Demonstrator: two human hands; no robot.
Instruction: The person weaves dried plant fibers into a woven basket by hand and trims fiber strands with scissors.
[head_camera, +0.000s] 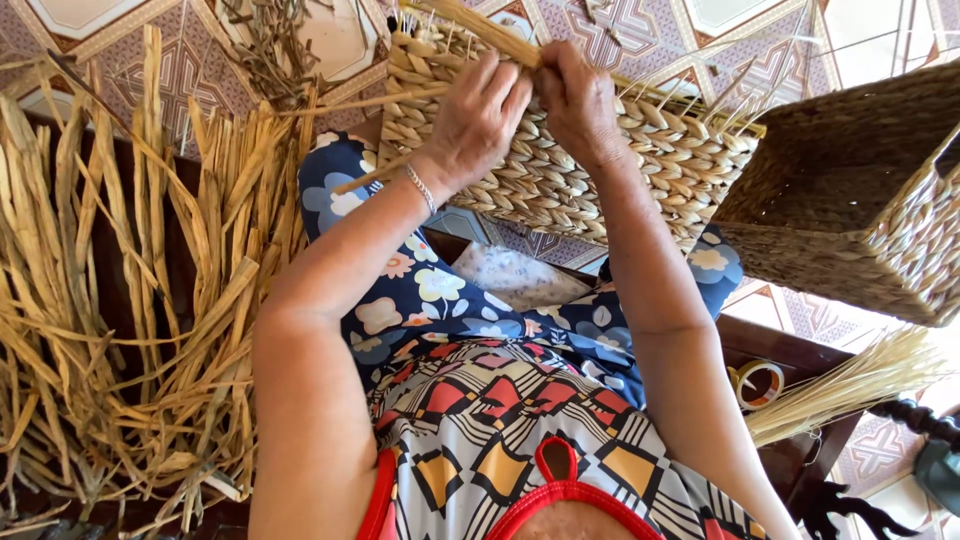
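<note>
— Where is our work now?

— The half-woven basket (590, 160) rests on our knees. Our left hand (475, 115) presses flat on its woven wall, fingers closed over a loose strand (400, 100). Our right hand (578, 100) pinches a bundle of fibres (480, 30) at the rim.

— Is much left?

— The wall looks braided already. We judge the rim unfinished, because thin stakes (690, 95) stick out. A finished basket (860, 200) stands beside, and dried leaves (130, 300) wait on the left.

A home turned basket-weaving workplace: patterned ceramic floor tiles (760, 50) beyond the left hand (478, 120), heaped dry golden straw strips (130, 300) left of it, a finished brown woven rectangular basket (850, 200) to its right
</note>
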